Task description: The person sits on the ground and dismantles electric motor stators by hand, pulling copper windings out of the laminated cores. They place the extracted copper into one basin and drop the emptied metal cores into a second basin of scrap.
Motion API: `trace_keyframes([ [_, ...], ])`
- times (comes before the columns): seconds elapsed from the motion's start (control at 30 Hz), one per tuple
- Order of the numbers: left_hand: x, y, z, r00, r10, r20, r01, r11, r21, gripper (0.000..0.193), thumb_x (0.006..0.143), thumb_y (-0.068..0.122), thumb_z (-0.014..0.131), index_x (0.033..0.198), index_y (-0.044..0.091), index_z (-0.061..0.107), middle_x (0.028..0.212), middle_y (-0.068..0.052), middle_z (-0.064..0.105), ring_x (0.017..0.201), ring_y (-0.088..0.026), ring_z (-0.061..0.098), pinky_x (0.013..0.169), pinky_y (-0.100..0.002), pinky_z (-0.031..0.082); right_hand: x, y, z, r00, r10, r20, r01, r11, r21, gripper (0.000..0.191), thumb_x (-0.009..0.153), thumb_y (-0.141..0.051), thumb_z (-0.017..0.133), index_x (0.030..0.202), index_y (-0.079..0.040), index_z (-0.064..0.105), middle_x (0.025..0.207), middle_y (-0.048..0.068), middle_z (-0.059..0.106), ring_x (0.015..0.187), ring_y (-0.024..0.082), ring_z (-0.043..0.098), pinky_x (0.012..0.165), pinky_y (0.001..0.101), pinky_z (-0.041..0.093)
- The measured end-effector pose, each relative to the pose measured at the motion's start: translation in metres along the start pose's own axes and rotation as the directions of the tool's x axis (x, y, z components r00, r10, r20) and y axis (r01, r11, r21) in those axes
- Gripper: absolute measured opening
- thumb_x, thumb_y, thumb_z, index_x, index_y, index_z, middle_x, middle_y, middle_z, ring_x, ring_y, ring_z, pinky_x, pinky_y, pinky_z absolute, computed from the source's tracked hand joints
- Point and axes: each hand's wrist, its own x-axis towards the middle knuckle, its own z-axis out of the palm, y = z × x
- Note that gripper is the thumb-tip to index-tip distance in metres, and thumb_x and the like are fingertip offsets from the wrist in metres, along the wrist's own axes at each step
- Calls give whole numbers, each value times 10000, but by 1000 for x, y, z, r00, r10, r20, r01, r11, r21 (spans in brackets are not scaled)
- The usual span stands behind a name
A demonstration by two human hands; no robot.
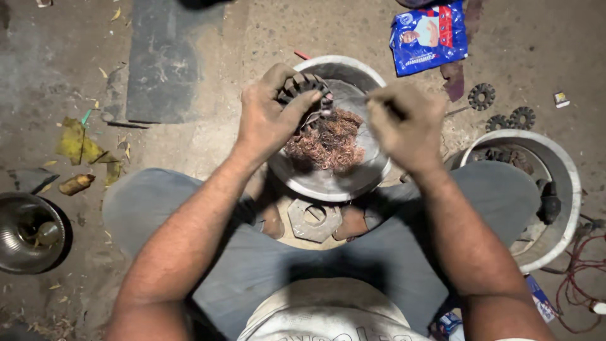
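Copper wire [328, 140] lay in a tangled heap in the metal bowl [328, 183] between my knees, and everything else I place from that bowl. My left hand [268, 117] was clenched around a dark slotted stator core [306, 88], held over the bowl's far rim, just above the heap; loose strands ran from the core down into the wire. My right hand [407, 123] hung above the bowl's right edge, fingers pinched shut on a thin dark tool [385, 104] whose tip pointed toward the core; what kind of tool it was, I could not tell.

Beyond the bowl and to its right, a flat blue packet [429, 35] with red and white printing lay on the ground. Small toothed rings [483, 96] lay right of the bowl, near a larger white-rimmed basin [558, 164]. Far left of the bowl stood a dark metal pot [28, 233], with yellow scraps [79, 142] beyond it.

Both my forearms reached forward from my body over my crossed legs, wrists bent inward so the hands faced each other above the bowl.
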Motion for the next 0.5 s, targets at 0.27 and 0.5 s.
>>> trace_keyframes([
  [0.27,1,5,-6,988,-138,72,156,879,-450,190,929,154,798,1066,60,704,959,-28,747,844,-91,705,765,-272,604,2,23,6,985,175,-12,-174,983,53,62,941,-50,730,976,-2,745,799,42,693,698,76,576,622,264,452],
  [0.5,11,7,-6,976,-136,169,174,956,-237,298,859,171,811,1121,73,709,968,-32,765,868,-102,722,790,-279,624,21,6,-5,987,148,-65,-150,988,-23,93,944,-58,729,1017,-15,766,857,86,734,767,129,655,704,286,520],
])
